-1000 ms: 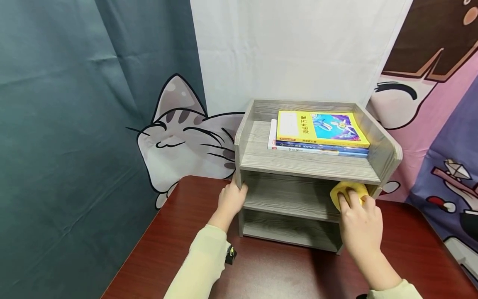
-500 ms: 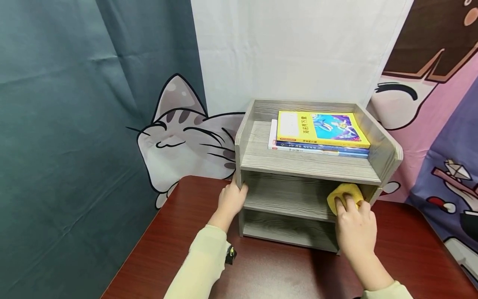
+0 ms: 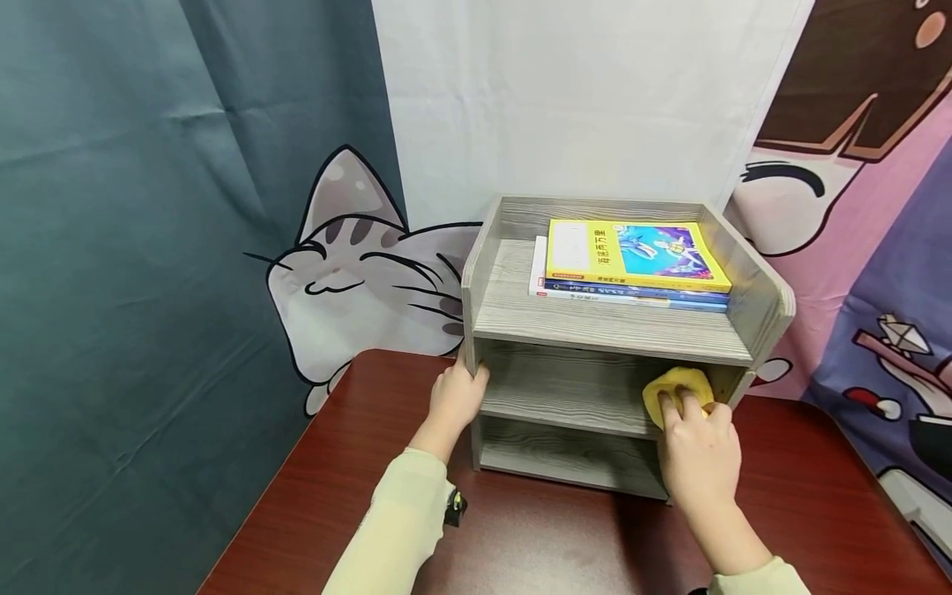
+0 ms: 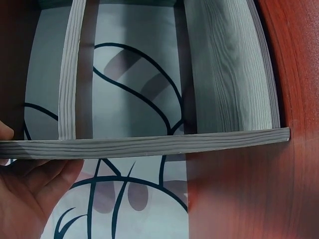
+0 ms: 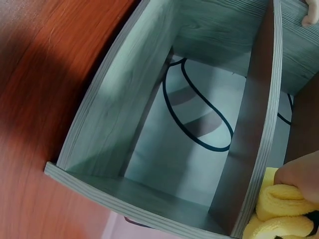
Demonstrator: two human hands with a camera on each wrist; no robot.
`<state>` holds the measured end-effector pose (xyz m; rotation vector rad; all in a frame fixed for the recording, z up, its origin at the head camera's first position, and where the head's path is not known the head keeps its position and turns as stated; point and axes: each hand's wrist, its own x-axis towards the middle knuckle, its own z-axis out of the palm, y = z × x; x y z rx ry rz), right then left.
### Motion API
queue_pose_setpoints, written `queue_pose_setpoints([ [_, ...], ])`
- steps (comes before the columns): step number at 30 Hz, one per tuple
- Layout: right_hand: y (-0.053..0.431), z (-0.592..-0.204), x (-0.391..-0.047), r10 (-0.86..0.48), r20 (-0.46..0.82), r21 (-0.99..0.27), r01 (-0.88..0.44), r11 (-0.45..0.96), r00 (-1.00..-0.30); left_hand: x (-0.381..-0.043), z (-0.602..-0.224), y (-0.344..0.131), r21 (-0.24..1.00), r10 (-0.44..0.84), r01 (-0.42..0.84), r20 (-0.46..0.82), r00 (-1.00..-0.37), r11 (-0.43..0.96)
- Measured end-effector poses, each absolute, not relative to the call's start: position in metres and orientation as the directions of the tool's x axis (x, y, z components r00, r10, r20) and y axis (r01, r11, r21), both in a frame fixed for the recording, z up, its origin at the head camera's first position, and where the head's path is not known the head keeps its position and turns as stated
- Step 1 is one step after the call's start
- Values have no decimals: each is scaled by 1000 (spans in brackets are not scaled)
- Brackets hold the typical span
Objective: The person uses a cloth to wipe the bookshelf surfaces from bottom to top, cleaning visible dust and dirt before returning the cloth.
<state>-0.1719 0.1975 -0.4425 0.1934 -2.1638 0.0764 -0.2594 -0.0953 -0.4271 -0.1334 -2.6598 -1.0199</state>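
Observation:
A grey wood-grain desk shelf with a top tray and two lower compartments stands on a table. At its left side panel, my left hand grips the edge, thumb inside and fingers along the outer face; the left wrist view shows this hand around the panel. My right hand holds a bunched yellow cloth at the right end of the middle compartment. In the right wrist view the folded cloth lies close to the divider board; part of that hand is out of frame.
Several books, a yellow one uppermost, are stacked in the shelf's top tray. Underneath is a reddish-brown table. Printed curtains hang close behind the shelf.
My right hand and the yellow cloth have moved left and slightly down, away from the right side panel. My left hand keeps its grip on the left panel. The head view has shifted slightly.

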Motion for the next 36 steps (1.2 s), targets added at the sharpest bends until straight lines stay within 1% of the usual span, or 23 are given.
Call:
queue_pose_setpoints([
  [10, 200, -442, -168, -96, 800, 4, -156, 988, -592, -260, -429, -91, 632, -14, 192, 305, -952, 751],
  [16, 196, -444, -170, -105, 793, 12, -157, 988, -600, -259, -425, -95, 657, 4, 182, 262, -965, 732],
  [19, 194, -446, -172, -99, 780, 5, -152, 988, -618, -260, -421, -102, 698, 62, 194, 209, -976, 689],
  [21, 193, -447, -171, -86, 767, -8, -144, 990, -636, -260, -418, -107, 754, 124, 197, 152, -980, 627],
  [23, 193, -448, -171, -66, 762, -29, -136, 990, -644, -260, -411, -112, 807, 177, 201, 121, -977, 556],
  [26, 192, -448, -170, -45, 754, -49, -125, 991, -656, -254, -393, -122, 866, 229, 223, 130, -965, 447],
  [29, 191, -447, -170, -24, 750, -63, -108, 992, -661, -250, -359, -129, 912, 237, 282, 216, -947, 296],
  [31, 191, -446, -169, -14, 746, -72, -101, 992, -666, -249, -330, -129, 921, 203, 325, 283, -937, 215],
  [33, 189, -446, -169, -2, 738, -83, -94, 992, -674, -249, -301, -126, 900, 170, 372, 340, -925, 228],
  [34, 189, -445, -169, 4, 735, -88, -89, 992, -678, -250, -288, -123, 881, 157, 386, 355, -921, 274],
  [36, 188, -446, -168, 15, 724, -95, -79, 992, -690, -253, -268, -116, 815, 149, 383, 354, -923, 434],
])
